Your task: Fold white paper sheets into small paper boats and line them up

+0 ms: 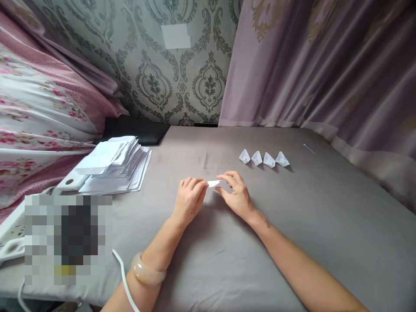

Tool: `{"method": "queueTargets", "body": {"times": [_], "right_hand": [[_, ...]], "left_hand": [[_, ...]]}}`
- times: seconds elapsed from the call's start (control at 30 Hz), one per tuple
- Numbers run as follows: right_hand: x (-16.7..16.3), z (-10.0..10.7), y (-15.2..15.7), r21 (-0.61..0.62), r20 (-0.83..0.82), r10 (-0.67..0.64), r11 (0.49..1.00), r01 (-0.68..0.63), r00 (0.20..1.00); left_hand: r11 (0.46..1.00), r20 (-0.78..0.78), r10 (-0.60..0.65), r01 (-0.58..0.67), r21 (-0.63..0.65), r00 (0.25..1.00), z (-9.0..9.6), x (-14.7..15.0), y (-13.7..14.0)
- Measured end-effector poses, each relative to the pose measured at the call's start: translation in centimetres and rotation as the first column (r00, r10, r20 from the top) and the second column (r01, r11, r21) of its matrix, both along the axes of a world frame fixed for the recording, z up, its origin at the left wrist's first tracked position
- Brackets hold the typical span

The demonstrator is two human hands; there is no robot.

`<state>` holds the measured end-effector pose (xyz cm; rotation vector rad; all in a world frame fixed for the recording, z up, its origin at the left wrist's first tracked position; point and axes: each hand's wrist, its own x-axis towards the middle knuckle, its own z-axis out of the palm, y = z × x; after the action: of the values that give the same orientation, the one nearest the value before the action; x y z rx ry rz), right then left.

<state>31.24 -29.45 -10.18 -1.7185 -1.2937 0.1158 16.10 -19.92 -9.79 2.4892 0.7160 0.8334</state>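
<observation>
A small folded white paper piece (213, 183) is held just above the grey cloth, in front of me. My left hand (192, 197) is closed, pinching its left end between thumb and fingers. At the other end, the thumb and index finger of my right hand (236, 193) bracket the paper's pointed tip, lightly gripping it; the remaining fingers are curled loosely. Beyond my right hand, several folded white paper boats (256, 158) stand in a row on the cloth.
On the left lies a tall stack of white paper sheets (113, 167), with a black flat object (136, 130) behind it. A white cable (121, 271) passes by my left forearm. Curtains (292, 65) hang at the right. A thin light-blue stick (309, 148) lies far right. The lower left is pixelated.
</observation>
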Motion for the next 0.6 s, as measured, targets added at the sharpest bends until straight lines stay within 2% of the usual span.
{"method": "queueTargets", "body": {"times": [0.03, 0.1, 0.2, 0.27, 0.37, 0.47, 0.53, 0.6], "right_hand": [[0.1, 0.0, -0.1, -0.002, 0.127, 0.006, 1.000, -0.006, 0.992], [0.1, 0.1, -0.4, -0.067, 0.323, 0.043, 0.997, -0.023, 0.946], [-0.1, 0.3, -0.7, -0.179, 0.504, 0.105, 0.984, -0.015, 0.857], [-0.2, 0.2, -0.8, -0.220, 0.545, 0.136, 0.975, -0.015, 0.827], [-0.3, -0.4, -0.8, -0.280, 0.454, 0.193, 0.958, -0.066, 0.870], [0.2, -0.8, -0.7, -0.311, 0.192, 0.174, 0.944, -0.109, 0.966], [0.7, -0.8, -0.5, -0.322, 0.022, 0.118, 0.941, -0.105, 0.993], [1.0, -0.7, -0.2, -0.328, -0.076, 0.066, 0.941, -0.088, 0.995]], "left_hand": [[0.994, -0.068, -0.038, 0.044, 0.095, 0.997, 0.0, -0.1, 0.0], [0.968, -0.173, -0.104, 0.140, 0.207, 0.979, 0.1, -0.1, 0.0], [0.943, -0.256, -0.126, 0.196, 0.269, 0.958, 0.1, 0.1, -0.1], [0.941, -0.289, -0.122, 0.203, 0.270, 0.950, -0.3, 0.2, -0.1], [0.970, -0.293, -0.108, 0.165, 0.179, 0.950, -1.3, 0.1, -0.1], [0.999, -0.216, -0.015, 0.007, -0.035, 0.976, -2.0, -0.1, -0.1], [0.981, -0.186, 0.057, -0.090, -0.172, 0.981, -2.0, -0.1, 0.0], [0.957, -0.184, 0.097, -0.142, -0.253, 0.978, -1.8, 0.0, 0.0]]}}
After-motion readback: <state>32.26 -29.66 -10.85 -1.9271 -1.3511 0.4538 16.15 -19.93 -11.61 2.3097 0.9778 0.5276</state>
